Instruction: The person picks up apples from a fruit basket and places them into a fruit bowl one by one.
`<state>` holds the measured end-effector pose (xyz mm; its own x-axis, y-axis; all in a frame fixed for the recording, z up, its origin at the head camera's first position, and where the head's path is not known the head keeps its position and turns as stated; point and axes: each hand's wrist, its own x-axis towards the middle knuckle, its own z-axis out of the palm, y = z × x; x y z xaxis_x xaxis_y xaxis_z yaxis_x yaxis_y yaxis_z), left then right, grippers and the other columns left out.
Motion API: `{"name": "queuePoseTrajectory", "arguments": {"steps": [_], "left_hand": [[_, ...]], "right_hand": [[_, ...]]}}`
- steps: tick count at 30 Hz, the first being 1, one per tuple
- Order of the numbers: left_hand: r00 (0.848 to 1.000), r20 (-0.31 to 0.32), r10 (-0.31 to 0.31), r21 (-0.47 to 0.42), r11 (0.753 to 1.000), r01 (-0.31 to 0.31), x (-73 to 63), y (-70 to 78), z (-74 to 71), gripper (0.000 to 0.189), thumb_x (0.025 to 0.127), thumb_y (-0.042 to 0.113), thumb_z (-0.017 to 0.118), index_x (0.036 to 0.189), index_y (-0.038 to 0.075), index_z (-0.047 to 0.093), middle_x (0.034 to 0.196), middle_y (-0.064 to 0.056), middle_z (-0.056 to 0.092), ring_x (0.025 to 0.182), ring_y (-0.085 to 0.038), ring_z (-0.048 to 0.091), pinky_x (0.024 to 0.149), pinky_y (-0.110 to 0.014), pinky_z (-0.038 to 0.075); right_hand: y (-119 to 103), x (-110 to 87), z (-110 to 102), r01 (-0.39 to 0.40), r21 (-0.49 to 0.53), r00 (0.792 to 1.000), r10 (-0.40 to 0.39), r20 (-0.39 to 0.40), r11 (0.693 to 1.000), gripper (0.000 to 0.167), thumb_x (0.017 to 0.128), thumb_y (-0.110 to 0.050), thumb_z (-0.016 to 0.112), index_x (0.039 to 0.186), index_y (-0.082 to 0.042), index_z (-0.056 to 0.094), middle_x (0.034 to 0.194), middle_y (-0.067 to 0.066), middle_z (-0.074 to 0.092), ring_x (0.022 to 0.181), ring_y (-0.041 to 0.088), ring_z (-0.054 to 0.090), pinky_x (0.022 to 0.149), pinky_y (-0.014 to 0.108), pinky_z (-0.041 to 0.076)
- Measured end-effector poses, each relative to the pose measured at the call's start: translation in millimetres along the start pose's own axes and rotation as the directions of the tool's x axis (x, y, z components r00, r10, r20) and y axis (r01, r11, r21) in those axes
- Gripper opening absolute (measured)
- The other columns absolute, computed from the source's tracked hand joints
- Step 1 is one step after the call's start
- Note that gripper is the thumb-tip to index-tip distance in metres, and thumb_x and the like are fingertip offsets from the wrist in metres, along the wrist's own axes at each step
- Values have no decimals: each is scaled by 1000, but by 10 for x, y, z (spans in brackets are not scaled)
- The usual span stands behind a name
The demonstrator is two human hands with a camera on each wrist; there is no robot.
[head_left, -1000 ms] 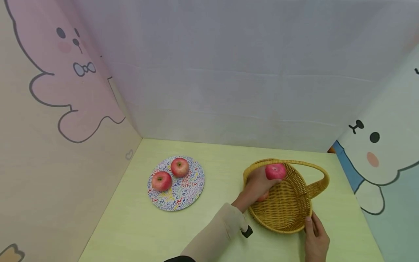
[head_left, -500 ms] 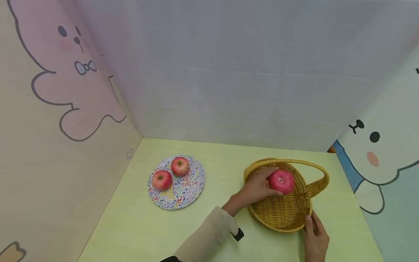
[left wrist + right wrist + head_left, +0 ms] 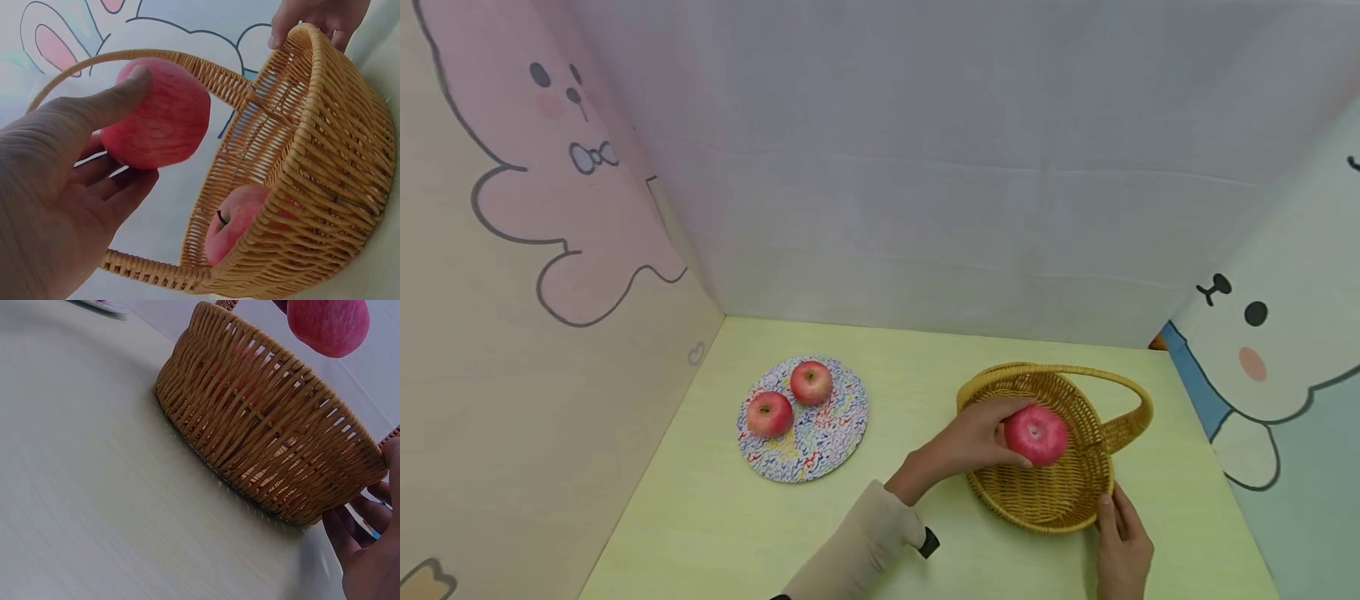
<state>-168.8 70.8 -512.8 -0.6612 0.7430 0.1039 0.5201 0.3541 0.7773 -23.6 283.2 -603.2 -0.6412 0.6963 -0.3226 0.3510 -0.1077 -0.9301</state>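
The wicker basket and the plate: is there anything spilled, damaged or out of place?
Nothing stands out. The wicker basket shows no visible damage, two apples rest on the plate, and the left hand holds another apple.

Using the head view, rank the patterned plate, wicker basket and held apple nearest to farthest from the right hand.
1. Wicker basket, gripped by the right hand.
2. Held apple, over the basket, in the left hand.
3. Patterned plate, off to the left.

A creased grey backdrop rises behind the pale yellow-green tabletop; left of the tabletop, a wall panel shows a pink cartoon animal, bow-tied; right of it, a white cartoon animal.
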Motion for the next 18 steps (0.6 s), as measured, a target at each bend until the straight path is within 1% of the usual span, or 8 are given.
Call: {"name": "queuePoseTrajectory", "arguments": {"steps": [2,7,10,13,15,18], "left_hand": [[1000,18,15,7,1000,-15,-43,-3,-25,87,85,34,88,159,23,44,156,6,54,143,-9,51,111,-25,49],[998,52,48,15,999,-49,-176,-10,-76,88,85,37,87,160,27,43,159,7,51,145,-9,50,111,-27,49],[997,63,54,3,999,-55,-257,-24,-99,88,86,37,87,161,29,41,160,10,49,146,-9,48,109,-26,50],[995,69,65,-2,998,-65,-333,-34,-127,89,85,34,87,161,29,40,161,10,48,145,-8,49,108,-25,51],[994,75,80,-19,997,-78,-384,-32,-151,90,85,32,88,161,28,41,160,9,49,142,-7,51,106,-24,52],[991,67,120,-43,992,-117,-465,-33,-191,89,83,28,89,159,25,43,157,7,52,141,-7,53,106,-22,52]], "right_hand": [[5,2,2,-6,0,1000,6,2,1000,66,104,-47,58,158,-11,45,161,14,44,97,-28,52,78,-5,43],[15,0,-3,-18,-19,1000,18,14,1000,68,104,-49,57,159,-12,43,163,14,42,108,-25,52,80,-6,42],[18,-1,-8,-17,-2,1000,17,11,1000,67,104,-48,58,158,-12,44,162,10,44,105,-26,52,80,-6,42],[15,-3,-12,-13,9,1000,13,8,1000,67,104,-47,58,158,-11,45,162,8,45,102,-27,52,80,-5,42],[8,-4,-11,-16,5,1000,16,6,1000,67,104,-48,58,158,-12,45,162,9,44,108,-25,53,80,-6,42],[-9,-2,-5,-26,-25,1000,26,13,999,68,104,-52,55,159,-14,43,164,10,42,125,-18,53,79,-6,41]]}}
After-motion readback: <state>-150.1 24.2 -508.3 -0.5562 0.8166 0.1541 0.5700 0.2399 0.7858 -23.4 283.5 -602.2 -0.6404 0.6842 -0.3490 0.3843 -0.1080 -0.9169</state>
